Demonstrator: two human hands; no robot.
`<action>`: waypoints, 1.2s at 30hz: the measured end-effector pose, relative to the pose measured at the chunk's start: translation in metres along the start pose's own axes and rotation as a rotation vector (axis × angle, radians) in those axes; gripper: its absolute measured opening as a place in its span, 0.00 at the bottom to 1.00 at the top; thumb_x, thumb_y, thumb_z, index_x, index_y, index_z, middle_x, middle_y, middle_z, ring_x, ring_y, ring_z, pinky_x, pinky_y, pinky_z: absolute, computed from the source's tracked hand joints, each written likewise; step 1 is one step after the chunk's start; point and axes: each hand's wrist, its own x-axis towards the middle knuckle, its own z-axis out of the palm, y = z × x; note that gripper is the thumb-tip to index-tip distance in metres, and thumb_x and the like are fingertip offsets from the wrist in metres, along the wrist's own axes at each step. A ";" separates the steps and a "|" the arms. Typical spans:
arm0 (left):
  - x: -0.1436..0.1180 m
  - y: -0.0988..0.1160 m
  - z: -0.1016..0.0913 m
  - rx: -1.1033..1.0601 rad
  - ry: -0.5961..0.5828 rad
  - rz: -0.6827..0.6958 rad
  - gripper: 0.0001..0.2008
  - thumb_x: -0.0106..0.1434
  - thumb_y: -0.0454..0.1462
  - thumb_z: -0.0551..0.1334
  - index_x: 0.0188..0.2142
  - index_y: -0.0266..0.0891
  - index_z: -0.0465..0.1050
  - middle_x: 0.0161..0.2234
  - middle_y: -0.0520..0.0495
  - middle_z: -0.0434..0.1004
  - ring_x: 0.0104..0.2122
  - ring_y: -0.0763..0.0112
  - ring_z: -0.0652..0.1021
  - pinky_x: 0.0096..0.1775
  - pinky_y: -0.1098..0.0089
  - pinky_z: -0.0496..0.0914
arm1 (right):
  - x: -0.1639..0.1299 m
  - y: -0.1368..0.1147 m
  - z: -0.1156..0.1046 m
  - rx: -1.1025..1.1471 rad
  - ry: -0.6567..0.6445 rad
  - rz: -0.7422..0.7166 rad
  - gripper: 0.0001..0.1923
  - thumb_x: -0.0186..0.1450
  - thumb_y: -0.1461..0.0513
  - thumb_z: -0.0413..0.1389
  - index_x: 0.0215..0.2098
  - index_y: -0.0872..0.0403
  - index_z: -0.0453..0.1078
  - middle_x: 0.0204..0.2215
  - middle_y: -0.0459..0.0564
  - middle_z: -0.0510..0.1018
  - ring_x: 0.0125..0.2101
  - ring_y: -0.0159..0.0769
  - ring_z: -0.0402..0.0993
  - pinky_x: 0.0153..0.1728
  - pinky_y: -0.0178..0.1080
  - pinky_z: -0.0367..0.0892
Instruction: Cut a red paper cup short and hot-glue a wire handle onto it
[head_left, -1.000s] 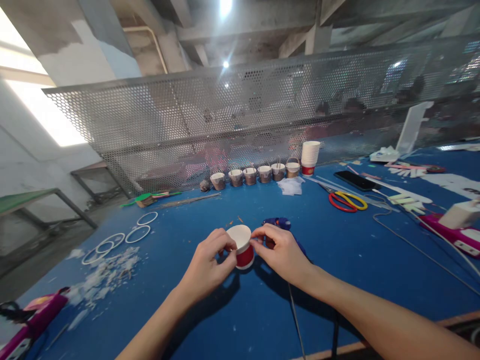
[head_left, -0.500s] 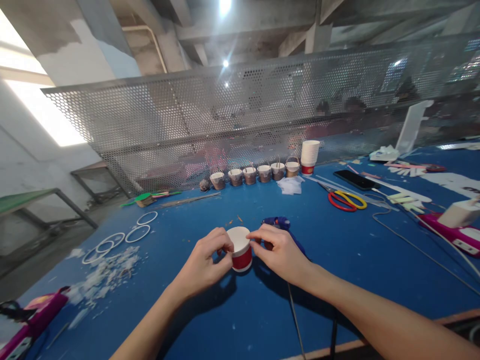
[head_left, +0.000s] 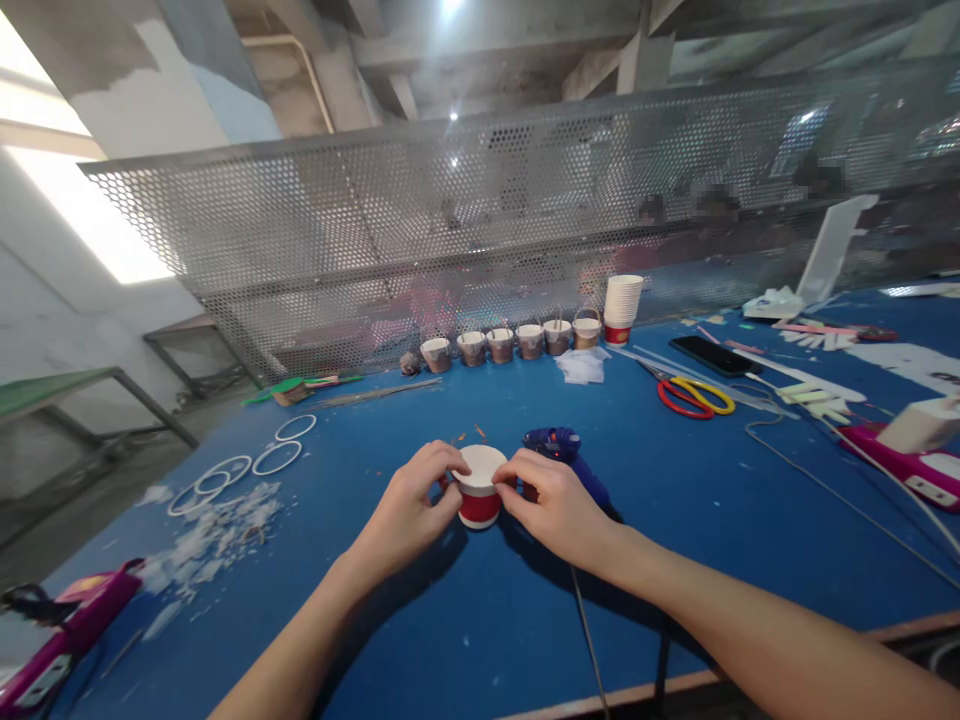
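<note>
Your left hand (head_left: 409, 510) and right hand (head_left: 551, 500) pinch the upside-down red paper cup (head_left: 479, 488) on the blue table (head_left: 675, 520), apparently unaltered, while six finished cups (head_left: 510, 343) stand behind.

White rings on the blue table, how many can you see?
4, all at the table's left: one farthest back, one just nearer, then two overlapping ones beside the white scraps, which may hide more.
</note>
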 end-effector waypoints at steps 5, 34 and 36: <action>-0.003 0.010 0.002 0.116 0.059 0.108 0.09 0.59 0.27 0.54 0.35 0.39 0.70 0.35 0.46 0.75 0.36 0.69 0.76 0.37 0.70 0.72 | -0.003 -0.001 0.003 -0.008 0.004 -0.010 0.07 0.64 0.69 0.54 0.33 0.54 0.72 0.30 0.47 0.75 0.30 0.33 0.72 0.32 0.35 0.64; -0.011 0.017 0.015 0.279 0.102 -0.015 0.09 0.63 0.34 0.56 0.26 0.40 0.66 0.26 0.50 0.70 0.29 0.70 0.71 0.29 0.72 0.66 | -0.004 -0.014 -0.005 0.004 -0.015 0.000 0.07 0.65 0.68 0.53 0.36 0.56 0.72 0.31 0.50 0.78 0.31 0.35 0.74 0.33 0.35 0.66; -0.009 0.016 0.011 0.248 0.116 -0.082 0.08 0.62 0.34 0.56 0.25 0.40 0.65 0.27 0.50 0.70 0.29 0.70 0.71 0.30 0.71 0.66 | -0.005 -0.019 -0.009 -0.012 -0.061 -0.045 0.06 0.66 0.66 0.53 0.36 0.56 0.73 0.30 0.49 0.79 0.29 0.34 0.75 0.31 0.34 0.65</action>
